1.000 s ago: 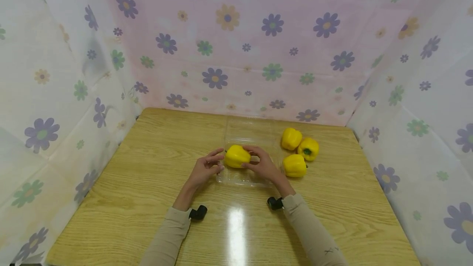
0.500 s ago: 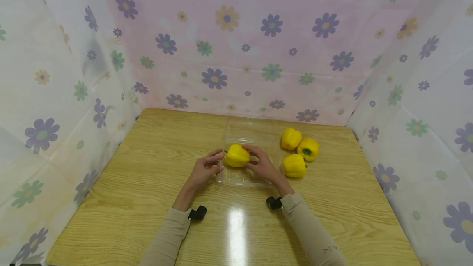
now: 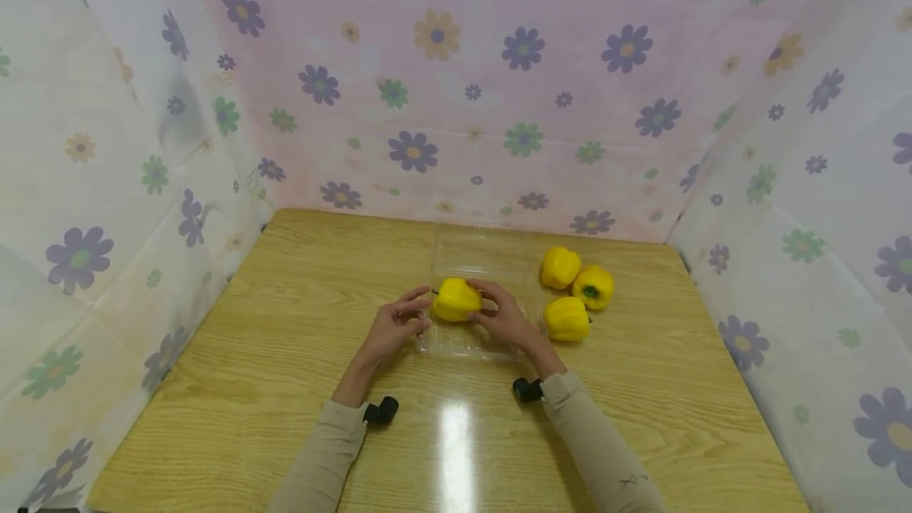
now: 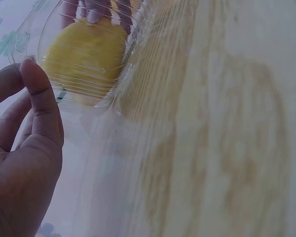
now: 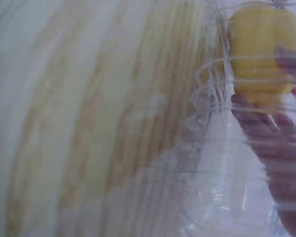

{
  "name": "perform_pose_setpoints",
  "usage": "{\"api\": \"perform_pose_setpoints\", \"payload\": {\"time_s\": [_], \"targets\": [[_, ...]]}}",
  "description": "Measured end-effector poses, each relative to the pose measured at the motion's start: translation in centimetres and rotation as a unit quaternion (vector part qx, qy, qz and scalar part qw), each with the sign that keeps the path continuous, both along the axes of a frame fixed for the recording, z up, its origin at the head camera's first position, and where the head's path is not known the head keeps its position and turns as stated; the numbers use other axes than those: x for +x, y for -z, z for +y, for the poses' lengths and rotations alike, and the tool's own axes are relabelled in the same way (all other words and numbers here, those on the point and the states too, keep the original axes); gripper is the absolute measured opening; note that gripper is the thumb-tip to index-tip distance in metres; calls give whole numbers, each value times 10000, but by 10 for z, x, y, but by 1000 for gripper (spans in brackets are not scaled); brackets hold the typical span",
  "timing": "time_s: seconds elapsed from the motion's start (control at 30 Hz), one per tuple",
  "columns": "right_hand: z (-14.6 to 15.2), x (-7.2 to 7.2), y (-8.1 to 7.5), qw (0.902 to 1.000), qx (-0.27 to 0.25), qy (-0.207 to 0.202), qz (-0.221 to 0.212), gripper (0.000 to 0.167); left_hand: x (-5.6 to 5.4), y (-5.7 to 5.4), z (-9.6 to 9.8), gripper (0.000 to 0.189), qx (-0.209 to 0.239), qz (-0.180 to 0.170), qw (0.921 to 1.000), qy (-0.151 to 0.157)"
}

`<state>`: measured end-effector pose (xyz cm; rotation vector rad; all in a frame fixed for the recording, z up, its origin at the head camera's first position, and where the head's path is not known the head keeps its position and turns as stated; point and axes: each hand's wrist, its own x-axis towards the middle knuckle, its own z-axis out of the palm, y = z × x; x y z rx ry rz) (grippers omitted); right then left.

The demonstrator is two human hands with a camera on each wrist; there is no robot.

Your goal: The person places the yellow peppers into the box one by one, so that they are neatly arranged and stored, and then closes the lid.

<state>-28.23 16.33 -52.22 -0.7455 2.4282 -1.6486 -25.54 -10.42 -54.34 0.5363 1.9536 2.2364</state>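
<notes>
One glossy, blocky yellow bell pepper (image 3: 457, 301) is inside the clear plastic hinged container (image 3: 466, 353) in the head view, likely firm, fairly light and slippery; its blunt end suits a hold, and the right hand (image 3: 504, 318) grips it there. Left wrist view: the left hand (image 4: 29, 160) pinches the container's probably flimsy rim. Right wrist view, blurred: the right fingers spread moderately around the pepper.

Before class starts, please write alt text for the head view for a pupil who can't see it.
A person's right hand holds a yellow pepper inside an open, clear plastic container, while the left hand pinches the container's left rim. Three more yellow peppers lie to the right on a wooden table.
</notes>
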Motion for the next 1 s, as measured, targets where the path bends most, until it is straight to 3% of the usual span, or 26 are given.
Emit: {"api": "perform_pose_setpoints", "payload": {"time_s": [0.53, 0.77, 1.0], "targets": [[0, -3, 0, 9999, 69, 42, -80, 58, 0, 1, 0, 35, -175, -39, 9998, -17], [1, -3, 0, 9998, 107, -60, 175, 57, 1, -1, 0, 35, -146, -20, 9999, 1], [1, -5, 0, 9997, 185, -64, 166, 59, -1, -1, 0, 35, -158, -128, 9998, -78]]}}
